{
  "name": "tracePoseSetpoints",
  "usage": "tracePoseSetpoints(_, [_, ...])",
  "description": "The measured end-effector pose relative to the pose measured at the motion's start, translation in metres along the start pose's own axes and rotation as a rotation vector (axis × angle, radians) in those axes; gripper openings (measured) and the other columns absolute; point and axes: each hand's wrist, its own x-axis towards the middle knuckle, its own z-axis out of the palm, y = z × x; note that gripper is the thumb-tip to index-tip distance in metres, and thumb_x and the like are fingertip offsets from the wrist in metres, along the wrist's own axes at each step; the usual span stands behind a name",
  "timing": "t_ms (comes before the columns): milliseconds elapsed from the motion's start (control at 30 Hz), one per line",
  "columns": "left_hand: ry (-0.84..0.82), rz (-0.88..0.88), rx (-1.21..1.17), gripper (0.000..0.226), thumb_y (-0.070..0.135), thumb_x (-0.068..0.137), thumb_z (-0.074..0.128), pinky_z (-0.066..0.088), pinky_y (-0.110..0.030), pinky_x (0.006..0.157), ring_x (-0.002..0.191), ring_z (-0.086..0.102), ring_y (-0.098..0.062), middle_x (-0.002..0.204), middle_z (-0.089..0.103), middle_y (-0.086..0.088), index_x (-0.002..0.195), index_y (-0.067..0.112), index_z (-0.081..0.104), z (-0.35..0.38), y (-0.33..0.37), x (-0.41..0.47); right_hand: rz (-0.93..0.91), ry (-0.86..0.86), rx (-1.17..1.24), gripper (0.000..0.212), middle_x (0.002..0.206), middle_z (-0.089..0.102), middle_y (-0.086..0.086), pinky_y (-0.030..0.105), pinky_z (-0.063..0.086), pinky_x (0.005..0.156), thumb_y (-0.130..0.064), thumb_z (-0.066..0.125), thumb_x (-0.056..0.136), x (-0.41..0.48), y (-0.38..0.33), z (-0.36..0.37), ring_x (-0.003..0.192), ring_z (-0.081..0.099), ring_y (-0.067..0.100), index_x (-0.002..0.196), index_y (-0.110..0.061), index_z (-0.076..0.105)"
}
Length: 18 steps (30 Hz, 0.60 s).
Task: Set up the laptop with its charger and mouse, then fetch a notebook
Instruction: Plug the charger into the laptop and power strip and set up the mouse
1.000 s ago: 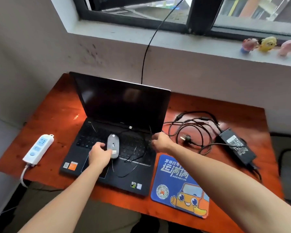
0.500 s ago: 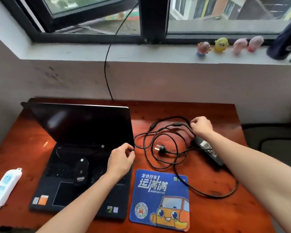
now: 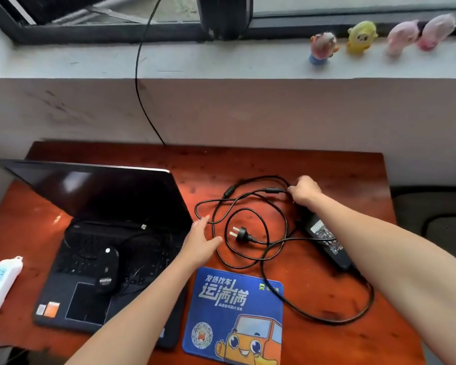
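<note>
A black laptop (image 3: 95, 206) stands with its lid raised on the left of the red-brown table (image 3: 327, 164). A dark wired mouse (image 3: 107, 270) lies on its keyboard. The charger's black brick (image 3: 324, 238) lies at the right, and its cable (image 3: 248, 196) is coiled in loops in the middle. The wall plug (image 3: 238, 234) rests inside the coil. My right hand (image 3: 304, 191) grips the cable at the far right of the coil. My left hand (image 3: 202, 241) is stretched out flat beside the laptop's right edge, fingers straight, a short way left of the plug.
A blue mouse pad (image 3: 234, 312) with an orange cartoon car lies near the front edge. A white power strip (image 3: 0, 283) sits at the far left. Small toy figures (image 3: 358, 35) line the windowsill (image 3: 221, 61), and a black wire (image 3: 138, 83) hangs down the wall behind the table.
My left hand has left the laptop's right edge, opened and moved right toward the coil. My right hand stays curled on the cable. The view has tilted down.
</note>
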Motion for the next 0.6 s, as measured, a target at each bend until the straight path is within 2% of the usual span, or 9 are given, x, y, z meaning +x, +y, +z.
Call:
tracePoseSetpoints(133, [0.116,0.175,0.028,0.063,0.019,0.087,0.063,0.038,-0.038,0.109,0.128,0.046,-0.023,0.148,0.039,-0.004,0.145,0.017,0.037,-0.014,0.028,0.009,-0.126,0.157,0.231,0.023,0.105,0.068,0.014,0.034,0.046,0.084,-0.018,0.052,0.091,-0.007,-0.007,-0.030,0.101,0.062,0.032,0.108,-0.006,0.060])
tracePoseSetpoints(200, [0.174,0.213,0.077,0.057,0.017,0.087,0.061,0.039,-0.032,0.105,0.123,0.051,-0.026,0.140,0.049,-0.008,0.141,0.014,0.043,-0.024,0.040,0.016,-0.191,0.173,0.488,0.022,0.083,0.067,0.005,0.030,0.049,0.066,-0.011,0.049,0.092,-0.020,-0.020,-0.053,0.074,0.064,0.023,0.112,-0.004,0.057])
tracePoseSetpoints(267, [0.184,0.240,0.161,0.053,0.017,0.088,0.059,0.040,-0.031,0.099,0.118,0.055,-0.031,0.128,0.059,-0.012,0.139,0.012,0.044,-0.034,0.050,0.019,-0.243,0.176,0.701,0.018,0.072,0.060,0.002,0.022,0.046,0.050,-0.007,0.048,0.094,-0.039,-0.035,-0.081,0.056,0.055,0.013,0.110,-0.005,0.057])
tracePoseSetpoints(400, [0.234,0.297,0.385,0.045,0.030,0.093,0.050,0.048,-0.041,0.086,0.106,0.058,-0.037,0.103,0.068,-0.014,0.136,0.018,0.044,-0.045,0.076,0.016,-0.401,0.154,0.969,0.012,0.069,0.058,0.000,0.021,0.044,0.048,-0.008,0.051,0.097,-0.084,-0.056,-0.136,0.055,0.051,0.009,0.093,-0.016,0.060])
tracePoseSetpoints(500, [0.439,0.458,0.424,0.039,0.033,0.088,0.056,0.047,-0.040,0.080,0.107,0.054,-0.032,0.107,0.059,-0.010,0.125,0.020,0.054,-0.054,0.103,0.008,-0.522,0.106,1.019,0.012,0.070,0.060,-0.003,0.021,0.046,0.050,-0.012,0.055,0.097,-0.123,-0.060,-0.170,0.058,0.054,0.009,0.092,-0.020,0.062])
tracePoseSetpoints(567, [0.542,0.596,0.385,0.048,0.032,0.081,0.065,0.045,-0.042,0.087,0.112,0.048,-0.031,0.116,0.052,-0.009,0.127,0.021,0.056,-0.064,0.119,0.005,-0.599,0.072,1.052,0.009,0.072,0.062,-0.003,0.021,0.047,0.052,-0.014,0.057,0.096,-0.151,-0.059,-0.186,0.062,0.056,0.009,0.094,-0.020,0.063])
tracePoseSetpoints(600, [0.499,0.607,0.361,0.055,0.032,0.079,0.068,0.042,-0.043,0.095,0.117,0.045,-0.029,0.125,0.049,-0.008,0.131,0.024,0.053,-0.068,0.126,0.008,-0.623,0.025,1.089,0.007,0.073,0.062,-0.004,0.022,0.047,0.053,-0.016,0.057,0.095,-0.159,-0.060,-0.191,0.064,0.057,0.009,0.094,-0.020,0.064])
